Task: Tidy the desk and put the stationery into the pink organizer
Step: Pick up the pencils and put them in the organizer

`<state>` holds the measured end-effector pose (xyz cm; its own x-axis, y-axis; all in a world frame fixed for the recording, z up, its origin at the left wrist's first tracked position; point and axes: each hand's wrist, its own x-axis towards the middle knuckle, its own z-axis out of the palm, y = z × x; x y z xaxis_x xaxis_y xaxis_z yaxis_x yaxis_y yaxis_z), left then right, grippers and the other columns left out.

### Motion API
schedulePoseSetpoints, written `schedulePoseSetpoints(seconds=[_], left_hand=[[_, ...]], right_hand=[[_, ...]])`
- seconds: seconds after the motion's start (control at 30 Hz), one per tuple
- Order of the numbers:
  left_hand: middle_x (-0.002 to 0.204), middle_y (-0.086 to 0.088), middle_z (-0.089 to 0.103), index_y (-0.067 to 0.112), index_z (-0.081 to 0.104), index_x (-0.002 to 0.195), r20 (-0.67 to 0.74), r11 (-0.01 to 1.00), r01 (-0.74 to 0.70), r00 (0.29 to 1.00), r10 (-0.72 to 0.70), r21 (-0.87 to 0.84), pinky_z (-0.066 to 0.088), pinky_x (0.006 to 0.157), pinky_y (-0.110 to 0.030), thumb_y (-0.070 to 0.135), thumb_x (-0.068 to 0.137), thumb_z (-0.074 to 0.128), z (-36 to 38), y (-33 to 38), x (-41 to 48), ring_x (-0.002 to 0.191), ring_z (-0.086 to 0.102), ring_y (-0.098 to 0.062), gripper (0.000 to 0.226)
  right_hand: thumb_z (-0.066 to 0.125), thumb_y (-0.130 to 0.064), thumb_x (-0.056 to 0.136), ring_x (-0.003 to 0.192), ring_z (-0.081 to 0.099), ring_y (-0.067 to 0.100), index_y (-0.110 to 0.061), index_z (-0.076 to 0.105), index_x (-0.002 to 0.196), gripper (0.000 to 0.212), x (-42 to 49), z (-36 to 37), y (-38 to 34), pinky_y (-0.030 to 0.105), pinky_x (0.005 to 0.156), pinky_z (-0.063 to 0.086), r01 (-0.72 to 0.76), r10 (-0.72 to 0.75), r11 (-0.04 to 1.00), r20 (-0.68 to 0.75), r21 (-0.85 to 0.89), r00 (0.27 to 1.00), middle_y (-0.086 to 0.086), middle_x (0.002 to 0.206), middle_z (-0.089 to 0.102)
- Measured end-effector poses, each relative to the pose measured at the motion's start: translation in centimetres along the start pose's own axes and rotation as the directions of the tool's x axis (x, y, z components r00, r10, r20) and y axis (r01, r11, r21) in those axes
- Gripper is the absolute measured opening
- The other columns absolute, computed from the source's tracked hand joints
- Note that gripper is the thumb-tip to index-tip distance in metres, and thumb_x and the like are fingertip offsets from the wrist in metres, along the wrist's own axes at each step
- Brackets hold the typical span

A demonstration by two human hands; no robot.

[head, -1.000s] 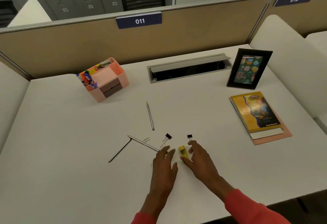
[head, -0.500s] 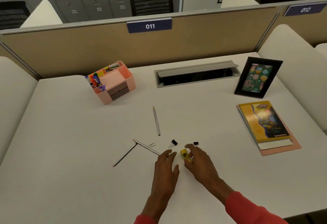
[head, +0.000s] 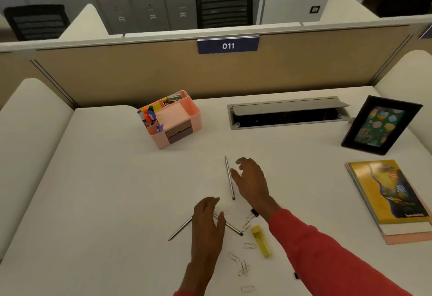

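Head view: right hand [head: 251,183] is hovering spread and empty beside the mid-bench pencil [head: 229,179], likely lining up a pick; left hand [head: 207,223] is lying flat, empty, over two pens [head: 180,229]; organizer [head: 196,114] is sitting near the far edge.

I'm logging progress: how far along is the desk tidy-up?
Done: markers and sticky notes already sit in the pink organizer. In hand: nothing; the right hand is open beside a pencil, the left hand over two crossed pencils. Left: those, the yellow item, binder clip and paper clips on the desk.
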<state>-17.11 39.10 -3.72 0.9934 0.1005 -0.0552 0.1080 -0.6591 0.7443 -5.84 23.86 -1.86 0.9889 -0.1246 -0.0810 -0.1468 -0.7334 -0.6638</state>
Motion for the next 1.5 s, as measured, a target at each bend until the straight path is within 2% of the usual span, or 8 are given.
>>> schedulePoseSetpoints(seconds=[0.13, 0.23, 0.43, 0.63, 0.83, 1.03, 1.2, 1.5], left_hand=[[0.134, 0.018, 0.045, 0.030, 0.055, 0.133, -0.018, 1.000, 0.018, 1.000, -0.019, -0.014, 0.036, 0.105, -0.016, 0.024, 0.095, 0.063, -1.4, -0.3, 1.3, 0.123, 0.044, 0.002, 0.039], [0.131, 0.021, 0.044, 0.032, 0.056, 0.132, -0.030, 1.000, 0.002, 1.000, -0.003, -0.031, 0.041, 0.104, -0.019, 0.022, 0.094, 0.063, -2.0, -1.1, 1.8, 0.123, 0.045, 0.002, 0.039], [0.131, 0.017, 0.050, 0.033, 0.058, 0.128, -0.060, 0.998, 0.006, 0.998, -0.010, -0.067, 0.027, 0.098, 0.002, 0.017, 0.091, 0.067, -2.8, -2.4, 3.5, 0.126, 0.039, 0.010, 0.041], [0.131, 0.016, 0.049, 0.028, 0.061, 0.128, -0.109, 0.992, 0.017, 0.994, -0.031, -0.125, 0.024, 0.101, 0.003, 0.016, 0.091, 0.068, -3.9, -2.1, 5.4, 0.128, 0.038, 0.011, 0.040], [0.131, 0.018, 0.048, 0.033, 0.060, 0.128, -0.124, 0.987, 0.036, 0.991, -0.056, -0.157, 0.028, 0.102, 0.001, 0.016, 0.091, 0.069, -4.6, -2.4, 5.9, 0.128, 0.041, 0.008, 0.042], [0.130, 0.017, 0.050, 0.033, 0.061, 0.128, -0.131, 0.984, 0.035, 0.990, -0.058, -0.172, 0.030, 0.102, 0.000, 0.009, 0.087, 0.072, -5.1, -3.5, 6.1, 0.127, 0.045, 0.004, 0.048], [0.129, 0.016, 0.051, 0.032, 0.062, 0.127, -0.146, 0.977, 0.068, 0.984, -0.099, -0.203, 0.030, 0.100, 0.001, 0.008, 0.087, 0.072, -5.6, -4.4, 5.9, 0.126, 0.043, 0.009, 0.048], [0.129, 0.018, 0.049, 0.036, 0.059, 0.128, -0.170, 0.974, 0.105, 0.975, -0.141, -0.201, 0.031, 0.105, -0.004, 0.010, 0.086, 0.073, -5.9, -5.7, 5.4, 0.126, 0.044, 0.006, 0.051]], right_hand=[[0.058, -0.034, 0.098, 0.110, 0.059, 0.026, -0.009, 0.056, 0.124, 0.036, 5.5, 3.1, -1.6, 0.038, 0.091, 0.051, -0.075, 0.081, 0.990, 0.047, -0.121, 0.996, 0.009, 0.119, 0.057], [0.059, -0.026, 0.096, 0.099, 0.061, 0.025, -0.009, 0.057, 0.111, 0.022, 7.0, 4.9, -1.4, 0.031, 0.080, 0.048, -0.052, 0.059, 0.971, 0.024, -0.233, 0.998, 0.008, 0.109, 0.059], [0.065, -0.010, 0.081, 0.073, 0.068, 0.022, -0.011, 0.069, 0.086, 0.006, 8.6, 3.7, -3.4, 0.037, 0.068, 0.058, -0.123, 0.123, 0.992, -0.009, 0.026, 0.992, 0.002, 0.080, 0.068], [0.075, -0.004, 0.082, 0.073, 0.067, 0.007, -0.011, 0.072, 0.085, 0.008, 10.7, -2.5, -11.1, 0.012, 0.067, 0.052, 0.146, -0.072, 0.952, -0.267, 0.268, 0.961, -0.004, 0.078, 0.070], [0.070, -0.004, 0.086, 0.074, 0.068, 0.008, -0.010, 0.073, 0.085, 0.007, 13.5, -3.2, -15.9, 0.013, 0.070, 0.053, 0.362, -0.181, 0.881, -0.489, 0.304, 0.853, -0.003, 0.078, 0.072], [0.064, 0.002, 0.083, 0.074, 0.063, 0.017, -0.011, 0.069, 0.079, 0.015, 17.2, 1.3, -15.7, 0.040, 0.068, 0.055, 0.337, -0.276, 0.933, -0.351, 0.127, 0.895, 0.001, 0.081, 0.067], [0.064, 0.000, 0.088, 0.079, 0.062, 0.018, -0.009, 0.072, 0.085, 0.013, 18.2, 4.1, -14.9, 0.039, 0.074, 0.056, 0.304, -0.290, 0.953, -0.283, 0.006, 0.914, 0.005, 0.086, 0.069], [0.066, -0.011, 0.094, 0.097, 0.065, 0.023, -0.007, 0.074, 0.110, 0.018, 17.7, 5.2, -13.5, 0.033, 0.086, 0.055, 0.254, -0.253, 0.967, -0.222, -0.027, 0.942, 0.008, 0.105, 0.071]])
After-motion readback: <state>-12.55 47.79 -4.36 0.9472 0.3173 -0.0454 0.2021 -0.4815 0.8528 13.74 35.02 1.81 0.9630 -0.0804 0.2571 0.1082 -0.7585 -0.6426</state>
